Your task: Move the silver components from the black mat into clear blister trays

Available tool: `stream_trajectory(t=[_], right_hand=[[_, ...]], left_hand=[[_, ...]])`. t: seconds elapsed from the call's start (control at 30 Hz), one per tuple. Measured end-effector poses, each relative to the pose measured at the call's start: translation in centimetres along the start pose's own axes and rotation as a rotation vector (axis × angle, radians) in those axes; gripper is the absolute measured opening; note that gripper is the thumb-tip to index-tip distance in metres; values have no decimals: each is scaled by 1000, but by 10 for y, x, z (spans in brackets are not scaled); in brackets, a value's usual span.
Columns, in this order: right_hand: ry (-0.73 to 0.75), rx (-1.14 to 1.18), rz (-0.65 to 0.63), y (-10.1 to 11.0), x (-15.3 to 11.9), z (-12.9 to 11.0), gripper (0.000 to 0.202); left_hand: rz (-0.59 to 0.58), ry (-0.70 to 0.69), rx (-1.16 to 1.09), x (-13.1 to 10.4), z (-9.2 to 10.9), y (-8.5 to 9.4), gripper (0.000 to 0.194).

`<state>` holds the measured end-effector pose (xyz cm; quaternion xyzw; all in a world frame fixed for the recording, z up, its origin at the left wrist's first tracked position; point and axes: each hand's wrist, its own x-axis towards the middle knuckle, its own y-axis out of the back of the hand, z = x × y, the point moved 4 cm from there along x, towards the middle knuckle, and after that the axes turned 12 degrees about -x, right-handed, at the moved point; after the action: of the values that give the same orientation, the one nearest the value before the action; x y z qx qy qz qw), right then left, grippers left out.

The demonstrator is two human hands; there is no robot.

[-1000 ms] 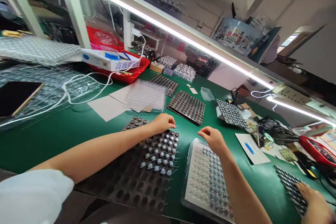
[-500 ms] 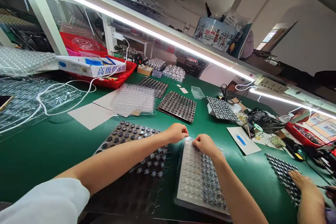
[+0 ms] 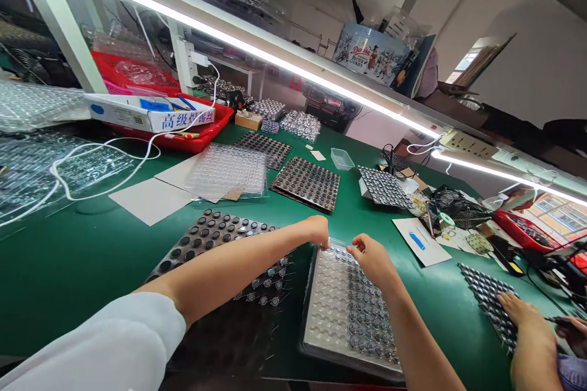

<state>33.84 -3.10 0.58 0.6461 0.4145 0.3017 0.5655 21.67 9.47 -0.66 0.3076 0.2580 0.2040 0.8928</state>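
Observation:
A clear plastic blister tray point(image 3: 325, 311) lies in front of me, its right columns and part of its far row filled with small round parts point(image 3: 367, 311). At its far left corner is my left hand point(image 3: 318, 232), fingers curled down and closed; whatever they pinch is hidden. My right hand point(image 3: 370, 256) hovers over the far right part of the tray, thumb and fingers bent loosely and a little apart, with nothing visible in them. Under my left forearm sits a dark tray point(image 3: 183, 243) of round black parts, several with thin wire leads at its right side.
More filled trays point(image 3: 309, 183) and an empty-looking clear sheet point(image 3: 227, 171) lie farther back. A red basket point(image 3: 220, 125) with a white box stands left, beside a white cable point(image 3: 149, 149). At right, a co-worker's hand point(image 3: 518, 311) rests on another parts tray point(image 3: 486, 293).
My left hand has lowered onto the tray's far left corner. My right hand has shifted slightly right and its fingers have loosened. Round parts now show in the far row between them.

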Motion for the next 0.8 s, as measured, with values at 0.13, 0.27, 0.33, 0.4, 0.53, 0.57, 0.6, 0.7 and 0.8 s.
stream_trajectory(t=[0.13, 0.27, 0.33, 0.4, 0.53, 0.57, 0.6, 0.7, 0.8], right_hand=[[62, 15, -20, 0, -7, -8, 18], [188, 52, -33, 1, -12, -30, 19], [270, 44, -27, 0, -12, -48, 20], [343, 27, -27, -4, -7, -71, 20], [420, -23, -95, -23, 13, -117, 19], [433, -32, -124, -28, 17, -126, 18], [446, -37, -150, -33, 21, -134, 17], [485, -49, -180, -42, 26, -152, 13], [522, -58, -171, -44, 27, -167, 14]], left_hand=[[66, -24, -49, -19, -13, 16, 43], [152, -160, -105, -59, -54, 48, 37], [197, -184, -99, -80, -82, 63, 32], [247, -158, -82, -96, -108, 74, 27], [310, -137, -83, -110, -135, 79, 25], [310, -156, -87, -112, -136, 78, 23], [308, -178, -89, -114, -137, 77, 22], [323, -195, -97, -122, -142, 82, 19], [320, -147, -102, -132, -156, 90, 20]])
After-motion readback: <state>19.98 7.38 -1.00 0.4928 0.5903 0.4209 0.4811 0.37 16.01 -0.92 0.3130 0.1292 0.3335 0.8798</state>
